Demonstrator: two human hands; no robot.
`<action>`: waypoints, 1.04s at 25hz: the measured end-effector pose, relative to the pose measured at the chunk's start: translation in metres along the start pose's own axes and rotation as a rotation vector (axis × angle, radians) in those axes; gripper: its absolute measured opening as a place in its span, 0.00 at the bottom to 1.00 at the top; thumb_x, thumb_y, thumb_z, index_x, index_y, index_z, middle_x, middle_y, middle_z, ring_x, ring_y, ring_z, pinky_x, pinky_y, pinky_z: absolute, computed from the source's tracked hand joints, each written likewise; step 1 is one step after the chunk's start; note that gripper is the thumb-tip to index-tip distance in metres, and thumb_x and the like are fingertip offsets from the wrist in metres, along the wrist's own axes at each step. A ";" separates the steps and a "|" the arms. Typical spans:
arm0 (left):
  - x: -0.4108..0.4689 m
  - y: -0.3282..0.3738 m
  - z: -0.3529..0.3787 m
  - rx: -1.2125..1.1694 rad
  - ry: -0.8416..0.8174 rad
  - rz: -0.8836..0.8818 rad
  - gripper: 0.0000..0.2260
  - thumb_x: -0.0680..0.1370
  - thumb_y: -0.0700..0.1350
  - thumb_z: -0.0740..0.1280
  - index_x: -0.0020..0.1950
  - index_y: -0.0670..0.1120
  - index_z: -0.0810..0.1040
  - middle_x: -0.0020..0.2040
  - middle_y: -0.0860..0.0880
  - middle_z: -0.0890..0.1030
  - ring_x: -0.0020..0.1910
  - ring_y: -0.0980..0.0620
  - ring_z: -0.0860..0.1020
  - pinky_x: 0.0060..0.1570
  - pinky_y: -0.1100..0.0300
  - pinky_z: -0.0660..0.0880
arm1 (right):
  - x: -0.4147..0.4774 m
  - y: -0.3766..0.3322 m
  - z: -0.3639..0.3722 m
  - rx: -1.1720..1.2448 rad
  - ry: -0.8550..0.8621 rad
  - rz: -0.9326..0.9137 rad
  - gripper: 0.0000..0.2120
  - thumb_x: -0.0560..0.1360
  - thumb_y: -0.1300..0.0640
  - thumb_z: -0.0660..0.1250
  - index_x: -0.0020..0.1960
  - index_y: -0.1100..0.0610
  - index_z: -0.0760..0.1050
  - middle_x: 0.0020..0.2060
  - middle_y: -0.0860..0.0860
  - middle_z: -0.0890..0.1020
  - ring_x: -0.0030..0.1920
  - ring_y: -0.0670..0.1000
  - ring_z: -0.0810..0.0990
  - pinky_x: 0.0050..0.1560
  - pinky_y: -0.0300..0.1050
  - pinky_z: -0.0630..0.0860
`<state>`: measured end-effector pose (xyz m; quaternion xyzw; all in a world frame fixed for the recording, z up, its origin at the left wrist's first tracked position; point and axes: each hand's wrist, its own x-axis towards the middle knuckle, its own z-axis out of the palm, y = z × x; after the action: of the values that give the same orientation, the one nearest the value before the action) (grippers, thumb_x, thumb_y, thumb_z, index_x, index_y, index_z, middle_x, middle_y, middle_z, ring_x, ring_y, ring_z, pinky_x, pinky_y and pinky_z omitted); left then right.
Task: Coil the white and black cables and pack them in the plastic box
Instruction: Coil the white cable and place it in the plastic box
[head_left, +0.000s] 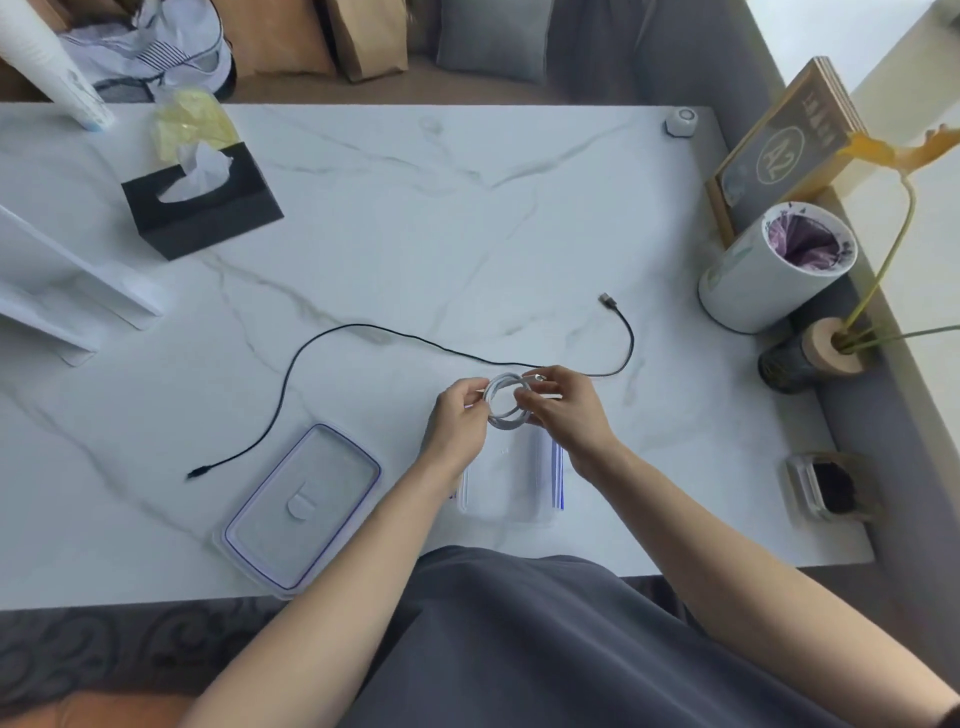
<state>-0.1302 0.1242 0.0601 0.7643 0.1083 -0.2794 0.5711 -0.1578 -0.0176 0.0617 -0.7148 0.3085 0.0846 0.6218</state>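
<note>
The white cable (506, 415) is wound into a small ring, held up between both hands above the marble table (415, 208). My left hand (460, 415) pinches its left side, and my right hand (563, 402) grips its right side and top. Just below the ring stands the clear plastic box (511, 483), open, partly hidden by my wrists. Its lid (301, 506) lies flat to the left near the front edge. The black cable (322, 332) lies uncoiled across the table, one plug at the left front, the other plug (607, 300) at the right.
A black tissue box (202, 202) stands at the back left beside a white stand (78, 291). At the right edge are a white bin with a purple liner (769, 270), a vase (810, 358), a framed sign (784, 150) and a small jar (826, 486).
</note>
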 end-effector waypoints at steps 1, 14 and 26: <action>0.001 -0.006 0.005 -0.017 -0.003 -0.048 0.14 0.77 0.40 0.62 0.62 0.46 0.77 0.60 0.47 0.81 0.58 0.49 0.79 0.61 0.52 0.74 | 0.005 0.009 0.002 -0.027 0.014 0.020 0.09 0.72 0.61 0.71 0.52 0.59 0.80 0.44 0.52 0.84 0.43 0.53 0.83 0.53 0.55 0.83; 0.018 -0.040 0.039 -0.006 -0.001 -0.306 0.15 0.74 0.33 0.55 0.41 0.54 0.68 0.44 0.55 0.75 0.46 0.52 0.72 0.51 0.56 0.70 | 0.041 0.044 0.022 -0.305 0.017 0.064 0.10 0.77 0.62 0.63 0.57 0.61 0.78 0.50 0.54 0.83 0.51 0.55 0.83 0.49 0.46 0.78; 0.038 -0.053 0.046 0.048 -0.013 -0.335 0.29 0.69 0.36 0.53 0.69 0.50 0.71 0.62 0.50 0.79 0.62 0.49 0.75 0.66 0.52 0.71 | 0.064 0.055 0.034 -0.385 -0.070 0.078 0.15 0.77 0.66 0.58 0.61 0.61 0.77 0.55 0.57 0.83 0.55 0.57 0.82 0.48 0.49 0.79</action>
<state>-0.1388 0.0928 -0.0122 0.7472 0.2238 -0.3781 0.4987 -0.1281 -0.0088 -0.0241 -0.8048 0.2923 0.1906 0.4802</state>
